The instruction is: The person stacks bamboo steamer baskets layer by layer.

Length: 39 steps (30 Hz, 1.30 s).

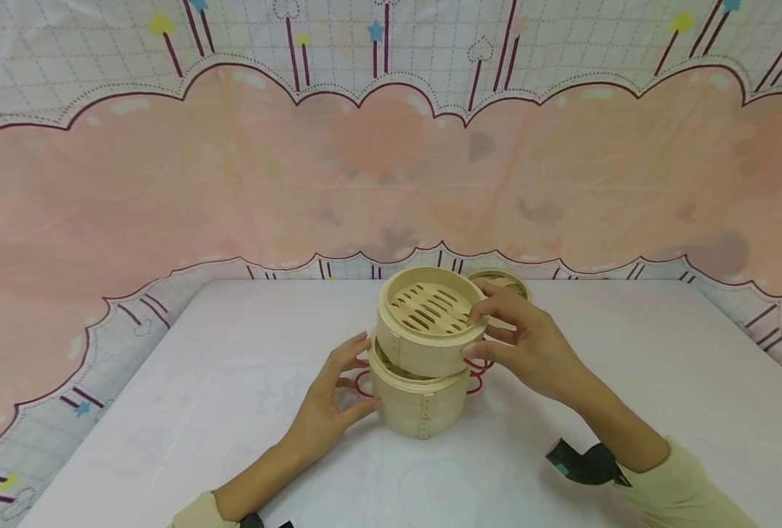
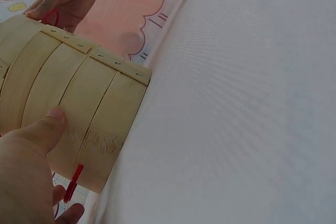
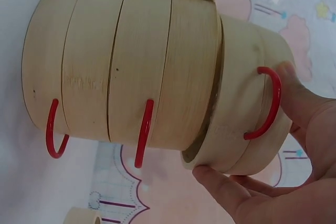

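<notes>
Two stacked bamboo steamer baskets [image 1: 417, 411] stand on the table, with red handles at their sides. On top, a bamboo steamer basket [image 1: 430, 348] with a slotted base sits tilted and off-centre, leaving a gap at its front rim. My right hand [image 1: 536, 348] grips this upper basket by its right side, fingers over the rim and thumb low on the wall; its red handle [image 3: 274, 106] shows in the right wrist view. My left hand [image 1: 321, 403] holds the lower baskets' left side, the thumb [image 2: 50, 127] on the wall and fingers partly hidden behind.
Behind the stack, another round bamboo piece [image 1: 519, 284] is partly hidden by the upper basket and right hand. The white table [image 1: 199, 411] runs back to a patterned cloth [image 1: 285, 176]. A dark device [image 1: 585, 462] is on the right wrist.
</notes>
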Each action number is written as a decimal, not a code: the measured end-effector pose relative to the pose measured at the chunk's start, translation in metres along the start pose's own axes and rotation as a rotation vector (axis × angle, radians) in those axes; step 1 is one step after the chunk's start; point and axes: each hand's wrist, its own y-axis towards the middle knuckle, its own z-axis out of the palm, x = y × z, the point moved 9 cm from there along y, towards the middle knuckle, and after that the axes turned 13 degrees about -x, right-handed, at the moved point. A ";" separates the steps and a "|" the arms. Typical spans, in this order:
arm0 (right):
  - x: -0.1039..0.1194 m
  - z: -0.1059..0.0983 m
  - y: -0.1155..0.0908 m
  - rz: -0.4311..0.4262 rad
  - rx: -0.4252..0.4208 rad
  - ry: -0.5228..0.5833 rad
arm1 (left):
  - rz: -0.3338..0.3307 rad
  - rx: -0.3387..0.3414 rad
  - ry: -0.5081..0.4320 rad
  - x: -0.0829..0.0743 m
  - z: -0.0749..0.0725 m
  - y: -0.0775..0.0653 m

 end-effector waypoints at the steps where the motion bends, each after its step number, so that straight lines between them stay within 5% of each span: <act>1: 0.000 0.001 0.000 -0.004 0.001 -0.002 | 0.003 -0.001 0.004 0.001 0.000 0.000; 6: 0.002 0.005 -0.001 -0.009 0.009 -0.015 | 0.003 -0.008 0.018 -0.001 0.000 0.002; 13: 0.005 0.009 -0.002 -0.013 0.016 -0.025 | 0.052 -0.059 0.003 -0.025 -0.004 0.007; 16: 0.005 0.011 -0.002 -0.018 0.014 -0.031 | 0.054 -0.053 0.020 -0.021 -0.004 0.006; 22: 0.005 0.011 -0.003 -0.013 0.007 -0.055 | 0.164 -0.056 0.138 -0.013 -0.005 0.003; 33: 0.005 0.012 -0.005 -0.024 0.006 -0.073 | 0.267 -0.212 0.188 -0.032 -0.005 0.000; 39: 0.007 0.014 -0.005 -0.038 0.011 -0.052 | 0.345 -0.227 0.223 -0.045 -0.002 0.000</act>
